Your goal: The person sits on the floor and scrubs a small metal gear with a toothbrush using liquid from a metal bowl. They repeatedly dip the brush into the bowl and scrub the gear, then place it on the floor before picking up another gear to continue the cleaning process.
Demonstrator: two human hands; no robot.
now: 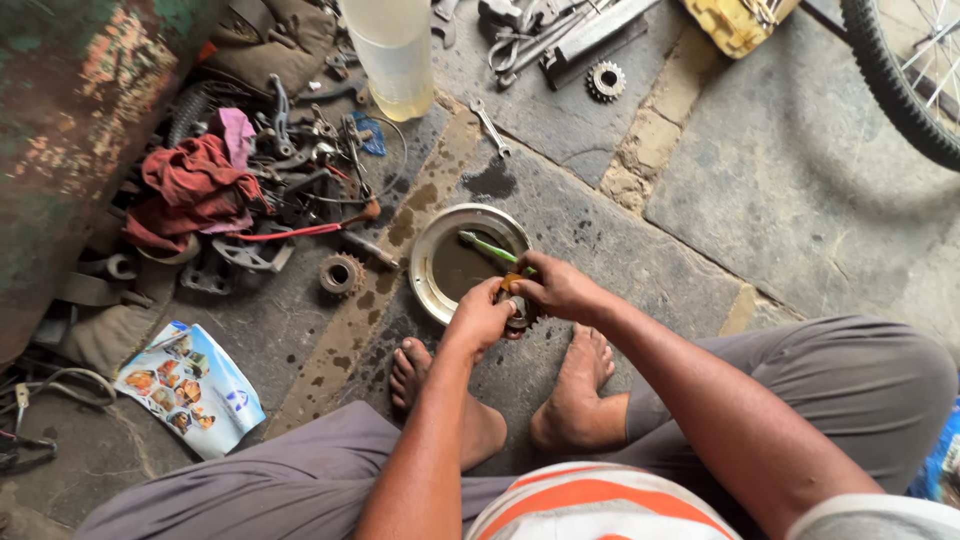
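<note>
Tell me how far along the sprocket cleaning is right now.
Done: the shallow metal pan already holds dark liquid. In hand: left hand and right hand grip a small toothed sprocket at the pan's edge, with a green-handled brush over the pan. Left: two more sprockets lie untouched on the floor. How clean the held one is cannot be told.

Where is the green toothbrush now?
In the head view, centre: the green toothbrush lies across the round metal bowl, its near end at the right hand.

Grey trousers, orange-and-white striped shirt, bare feet, bare forearms, no gloves.
</note>
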